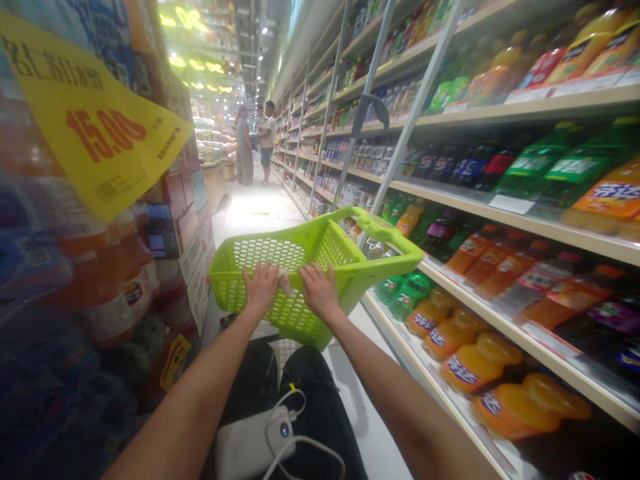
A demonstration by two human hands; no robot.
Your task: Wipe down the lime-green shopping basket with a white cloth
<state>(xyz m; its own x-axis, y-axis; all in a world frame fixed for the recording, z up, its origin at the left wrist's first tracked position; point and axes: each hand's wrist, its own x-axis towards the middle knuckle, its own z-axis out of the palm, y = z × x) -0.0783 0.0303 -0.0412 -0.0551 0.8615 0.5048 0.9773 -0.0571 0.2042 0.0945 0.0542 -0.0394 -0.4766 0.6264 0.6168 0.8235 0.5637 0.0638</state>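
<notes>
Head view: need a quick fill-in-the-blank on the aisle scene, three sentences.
1. The left hand and the right hand both hold the near rim of a ____ basket.
2. The price on the yellow sign reads ____.
3. The shelves of drink bottles run along the person's ____ side.
Missing words: green; 15.00; right.

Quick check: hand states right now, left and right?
Left hand: closed over the near rim of the basket.
Right hand: closed over the same rim, just beside the left.
</notes>
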